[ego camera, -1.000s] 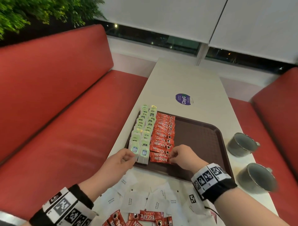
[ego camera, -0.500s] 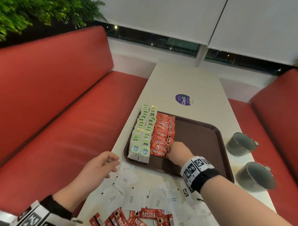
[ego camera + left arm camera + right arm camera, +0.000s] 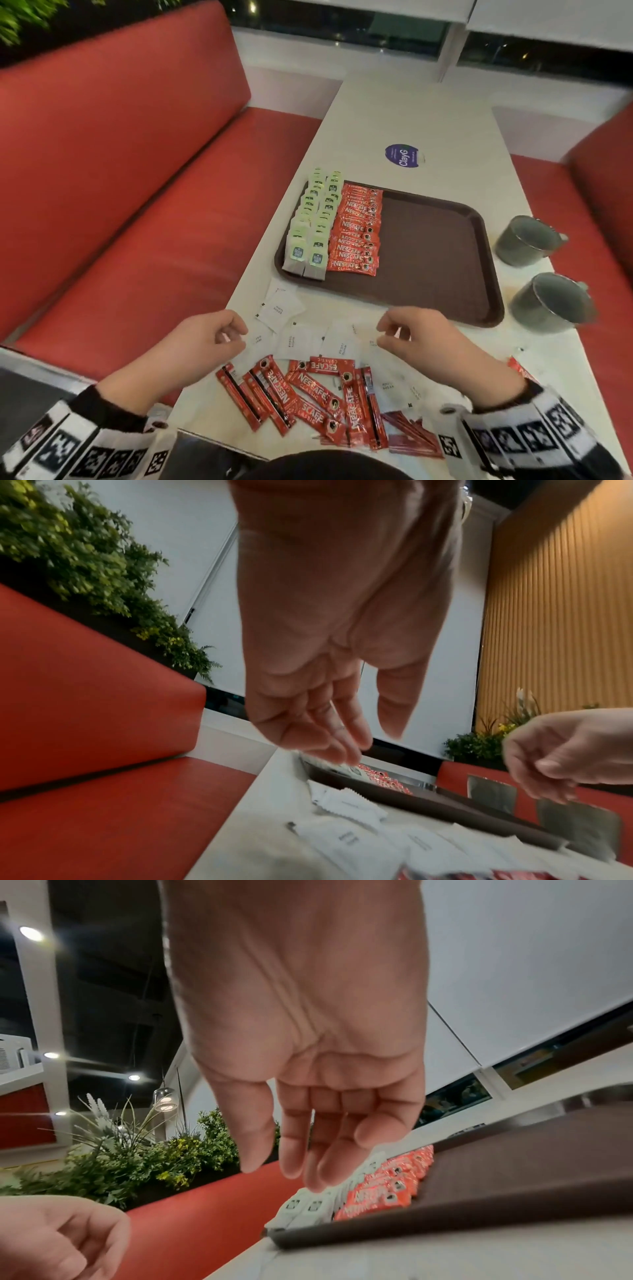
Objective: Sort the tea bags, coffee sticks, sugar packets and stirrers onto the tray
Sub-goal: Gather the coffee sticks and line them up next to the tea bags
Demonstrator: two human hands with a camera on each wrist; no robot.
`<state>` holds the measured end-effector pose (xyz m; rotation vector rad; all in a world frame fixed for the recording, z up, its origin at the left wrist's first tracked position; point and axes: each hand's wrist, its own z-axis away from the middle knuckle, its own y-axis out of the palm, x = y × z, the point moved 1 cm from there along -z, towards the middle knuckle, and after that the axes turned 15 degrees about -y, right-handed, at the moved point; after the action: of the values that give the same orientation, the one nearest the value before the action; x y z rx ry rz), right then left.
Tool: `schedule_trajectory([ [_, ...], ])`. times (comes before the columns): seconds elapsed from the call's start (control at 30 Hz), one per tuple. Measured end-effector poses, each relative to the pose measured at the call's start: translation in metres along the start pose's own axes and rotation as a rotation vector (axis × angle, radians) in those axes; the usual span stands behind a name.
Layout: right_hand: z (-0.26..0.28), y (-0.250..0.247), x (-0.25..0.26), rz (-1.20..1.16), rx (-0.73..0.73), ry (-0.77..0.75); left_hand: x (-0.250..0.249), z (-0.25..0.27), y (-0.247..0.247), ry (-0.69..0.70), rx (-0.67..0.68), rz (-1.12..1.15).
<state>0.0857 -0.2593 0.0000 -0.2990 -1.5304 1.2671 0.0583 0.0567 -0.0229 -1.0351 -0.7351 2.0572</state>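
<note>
Partway through, by the look of it. The brown tray (image 3: 445, 260) sat mid-table with two rows of green tea bags (image 3: 313, 222) along its left edge and a shingled column of red coffee sticks (image 3: 356, 233) just beside them; the right half of its pebbled plastic floor lay bare. Left to go: more foil coffee sticks (image 3: 308, 394) scattered at the near edge of the table (image 3: 411, 116), flat white paper sugar packets (image 3: 281, 310) with crimped ends between them and the tray, and thin red stirrers (image 3: 411, 433) by the right wrist. The left hand (image 3: 202, 342) and right hand (image 3: 421, 339) hovered over the sugar packets, fingers loosely curled and apart, holding nothing. Two grey metal cups (image 3: 527, 240) stood off the tray's right edge.
</note>
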Motion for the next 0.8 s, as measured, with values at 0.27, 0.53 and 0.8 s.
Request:
schedule_trajectory([
  [0.27, 0.050, 0.029, -0.014, 0.034, 0.153, 0.030, 0.013, 0.037, 0.046, 0.021, 0.019, -0.270],
  [0.53, 0.027, 0.058, 0.027, 0.257, 0.270, -0.087, -0.002, 0.028, 0.078, 0.122, -0.056, -0.268],
  [0.8, 0.008, 0.083, 0.046, 0.283, 0.244, 0.017, -0.015, 0.021, 0.081, 0.267, -0.061, -0.367],
])
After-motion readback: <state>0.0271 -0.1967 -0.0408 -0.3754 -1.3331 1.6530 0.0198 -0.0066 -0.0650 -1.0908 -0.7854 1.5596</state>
